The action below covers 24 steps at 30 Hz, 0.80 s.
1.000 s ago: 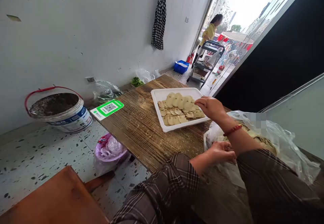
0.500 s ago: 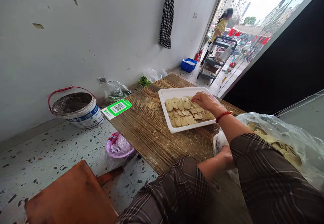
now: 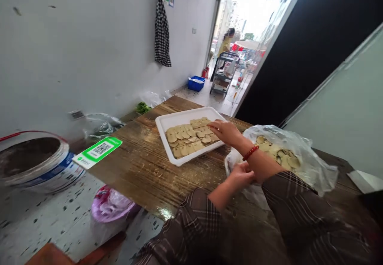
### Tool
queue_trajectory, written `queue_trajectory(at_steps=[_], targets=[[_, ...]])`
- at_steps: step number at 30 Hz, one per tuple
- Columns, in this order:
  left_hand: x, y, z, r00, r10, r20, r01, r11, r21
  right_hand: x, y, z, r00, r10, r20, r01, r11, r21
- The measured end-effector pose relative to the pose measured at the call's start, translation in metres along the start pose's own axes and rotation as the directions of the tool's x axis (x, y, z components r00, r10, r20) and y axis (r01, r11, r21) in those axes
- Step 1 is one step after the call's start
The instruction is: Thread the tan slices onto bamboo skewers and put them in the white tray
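Note:
On the wooden table lies a white tray [image 3: 175, 162] holding rows of thin, pale potato slices [image 3: 181, 132] threaded on thin sticks. My right hand [image 3: 226, 131], with a red bead bracelet at its wrist, hovers over the tray's right side, fingers stretched out and nothing visible in them. Below that wrist, my left hand [image 3: 240, 175] is by the near side of a clear plastic bag [image 3: 318, 171]. Its fingers look curled together, and my right forearm partly hides what they hold. Loose potato slices [image 3: 284, 155] fill the bag.
A green QR code card [image 3: 100, 152] lies at the table's left corner. A dirty bucket [image 3: 64, 165] and a pink basin [image 3: 112, 209] stand on the floor at left. Beyond the table are a blue crate [image 3: 196, 83], a cart [image 3: 224, 73] and a person in yellow near the doorway.
The view has swung right, so the table and tray appear further left. My right hand has drawn back toward the tray's right edge and its fingers have straightened. More of my left hand shows.

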<state>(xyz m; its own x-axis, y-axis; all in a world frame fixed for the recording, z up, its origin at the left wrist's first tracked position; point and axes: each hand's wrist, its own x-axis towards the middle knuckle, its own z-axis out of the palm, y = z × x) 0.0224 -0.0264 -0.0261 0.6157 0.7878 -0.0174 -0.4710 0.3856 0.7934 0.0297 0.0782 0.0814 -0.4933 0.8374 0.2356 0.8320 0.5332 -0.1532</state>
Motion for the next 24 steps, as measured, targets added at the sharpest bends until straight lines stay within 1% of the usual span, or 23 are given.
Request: queue_trajectory(at_steps=[2,5,7,8,9,11,13,16,18,20,22,24], targets=[[0.001,0.003,-0.003,1.0,-0.003,0.017,0.003,1.0,0.007,-0.03,0.003,-0.01,0.999,-0.003,-0.046,0.004,0.999,0.038],[0.001,0.009,-0.006,1.0,0.012,-0.028,-0.01,0.997,0.081,-0.088,0.01,-0.021,0.992,0.016,-0.125,-0.004,0.995,0.1],[0.0,0.013,-0.008,0.998,0.038,-0.047,-0.034,0.995,0.089,-0.133,0.019,-0.024,0.981,0.069,-0.184,-0.047,0.991,0.122],[0.0,0.014,-0.008,0.997,0.04,-0.059,-0.035,0.995,0.089,-0.156,0.024,-0.023,0.973,0.112,-0.204,-0.087,0.988,0.128],[-0.001,0.015,-0.008,0.997,0.038,-0.073,-0.031,0.995,0.09,-0.18,0.03,-0.022,0.961,0.172,-0.219,-0.144,0.98,0.136],[-0.001,0.017,-0.009,0.994,0.029,-0.103,-0.018,0.994,0.108,-0.227,0.039,-0.014,0.914,0.3,-0.273,-0.264,0.951,0.161],[-0.001,0.017,-0.009,0.992,0.038,-0.121,-0.022,0.991,0.133,-0.272,0.045,-0.004,0.874,0.367,-0.318,-0.326,0.929,0.176],[0.0,0.018,-0.01,0.99,0.063,-0.128,-0.042,0.986,0.159,-0.328,0.048,0.014,0.826,0.451,-0.339,-0.416,0.893,0.175],[0.0,0.019,-0.011,0.988,0.071,-0.136,-0.047,0.984,0.169,-0.358,0.049,0.024,0.795,0.491,-0.355,-0.471,0.87,0.149],[0.0,0.02,-0.011,0.987,0.069,-0.142,-0.042,0.982,0.184,-0.381,0.052,0.033,0.773,0.515,-0.37,-0.52,0.849,0.095],[-0.001,0.02,-0.012,0.987,0.069,-0.146,-0.039,0.979,0.2,-0.399,0.057,0.04,0.769,0.513,-0.381,-0.548,0.836,0.018],[-0.002,0.02,-0.013,0.987,0.074,-0.143,-0.043,0.977,0.207,-0.411,0.062,0.048,0.785,0.488,-0.381,-0.545,0.837,-0.049]])
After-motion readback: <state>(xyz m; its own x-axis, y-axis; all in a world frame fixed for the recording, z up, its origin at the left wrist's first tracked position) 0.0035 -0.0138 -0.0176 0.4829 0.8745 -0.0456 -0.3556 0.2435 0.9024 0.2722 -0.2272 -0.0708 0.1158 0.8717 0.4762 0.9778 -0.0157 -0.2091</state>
